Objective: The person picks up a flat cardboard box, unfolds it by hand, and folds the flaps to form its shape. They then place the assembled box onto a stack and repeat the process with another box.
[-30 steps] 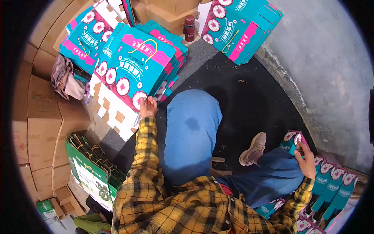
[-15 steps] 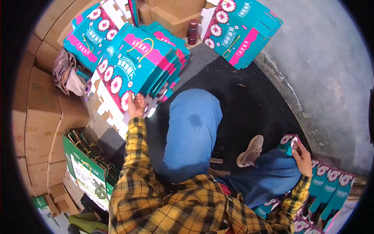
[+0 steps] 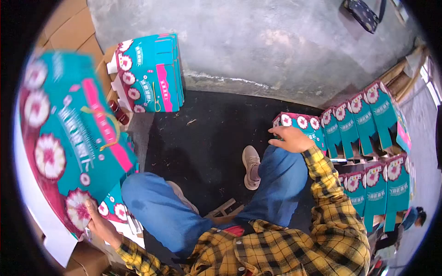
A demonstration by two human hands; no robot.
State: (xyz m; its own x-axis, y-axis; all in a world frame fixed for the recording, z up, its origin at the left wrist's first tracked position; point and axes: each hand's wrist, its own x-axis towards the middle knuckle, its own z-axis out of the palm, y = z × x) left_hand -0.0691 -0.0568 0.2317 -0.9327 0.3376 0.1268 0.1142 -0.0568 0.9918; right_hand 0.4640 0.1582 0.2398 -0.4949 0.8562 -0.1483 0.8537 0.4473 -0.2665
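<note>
A flat teal and pink printed carton (image 3: 83, 119) with a yellow cord handle is lifted at the left, close to the camera and slightly blurred. My left hand (image 3: 102, 226) grips its lower edge, thumb on the printed side. My right hand (image 3: 293, 139) lies over the near edge of a folded-up teal box (image 3: 299, 120) beside my right knee, its fingers apart. More flat cartons (image 3: 120, 209) show beneath the lifted one, partly hidden by it.
Another stack of flat cartons (image 3: 154, 73) leans near the grey wall (image 3: 239, 46), with a dark red flask (image 3: 119, 112) beside it. Rows of standing teal boxes (image 3: 361, 119) are at the right. A co-worker (image 3: 411, 218) is at the far right.
The view has turned right. My left hand has lifted a flat carton off the stack. My right hand, earlier holding a small part of a box near my knee, now rests on the box with fingers spread.
</note>
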